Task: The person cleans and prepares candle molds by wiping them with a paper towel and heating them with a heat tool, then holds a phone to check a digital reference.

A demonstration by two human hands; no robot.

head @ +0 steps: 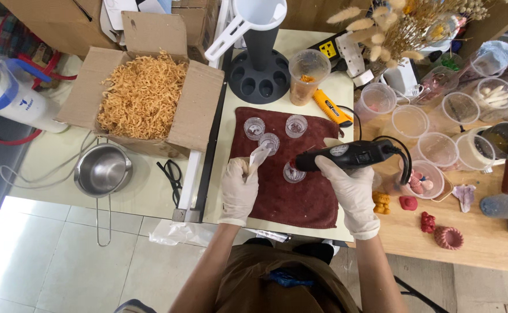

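Floor: I see pale grey tiles (63,261)
Furniture: I see a cream worktop (51,156) beside a wooden table (485,243)

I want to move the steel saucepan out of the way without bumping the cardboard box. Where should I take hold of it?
Grip the steel saucepan by its long wire handle, coming from the table's near edge. The handle juts out past the edge toward the floor side, away from the cardboard box that sits close against the bowl's far rim, so fingers can close around it freely.
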